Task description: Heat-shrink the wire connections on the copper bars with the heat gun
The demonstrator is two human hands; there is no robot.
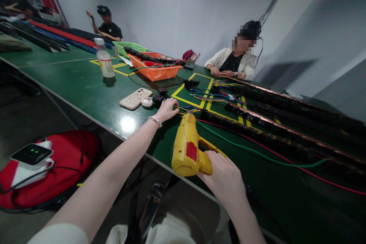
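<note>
My right hand (223,177) is closed round the grip of a yellow electric screwdriver (187,146), whose tip points away from me at the coloured wires (217,97) on the green table (85,84). My left hand (167,109) reaches forward, with its fingers pinched on a wire beside a small black part (158,99), just ahead of the tool's tip. A bead bracelet sits on that wrist.
A beige remote (135,98) and a white round object (146,101) lie left of my left hand. An orange basket (156,69), a green basket (130,47) and a bottle (104,61) stand behind. Long black strips (286,122) run right. Two people sit across. A red bag (65,160) lies on the floor.
</note>
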